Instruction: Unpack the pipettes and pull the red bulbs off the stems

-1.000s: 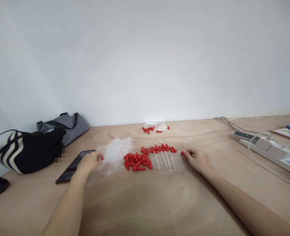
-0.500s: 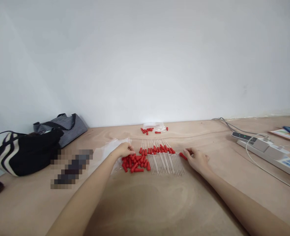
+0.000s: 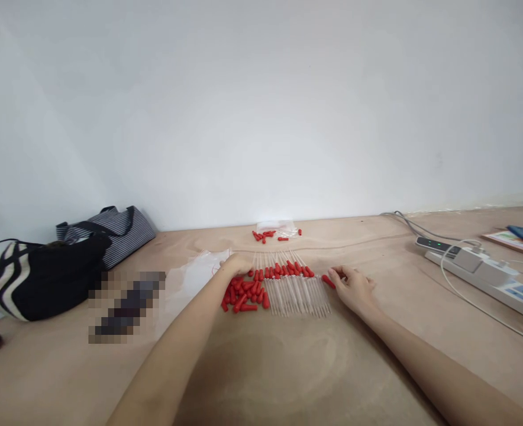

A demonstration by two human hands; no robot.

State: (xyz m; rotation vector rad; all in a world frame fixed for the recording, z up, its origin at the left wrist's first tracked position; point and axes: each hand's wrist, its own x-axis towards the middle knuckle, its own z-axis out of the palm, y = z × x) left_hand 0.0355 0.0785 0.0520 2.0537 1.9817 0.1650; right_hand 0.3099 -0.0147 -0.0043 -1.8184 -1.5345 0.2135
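My left hand (image 3: 240,265) is closed, its fingertips beside the bulb at the left end of a row of droppers. These are clear thin tubes with red rubber bulbs (image 3: 274,271), their tips pointing to the wall. What the fingers pinch, if anything, is hidden. Below that hand lies a pile of loose red rubber bulbs (image 3: 247,296), partly covered by my forearm. Clear bare tubes (image 3: 297,296) lie side by side in front of the droppers. To their right, my right hand (image 3: 352,287) pinches a single red rubber bulb (image 3: 328,281) low over the table.
A clear plastic bag (image 3: 190,281) lies left of the pile. Near the wall are more red bulbs (image 3: 264,236) by another bag (image 3: 275,226). Fabric bags (image 3: 66,272) stand at left. A white power strip (image 3: 492,281) with cables lies at right.
My left hand has moved right and slightly away from me, from above the bulb pile to the left end of the dropper row. My right hand stays with its bulb.
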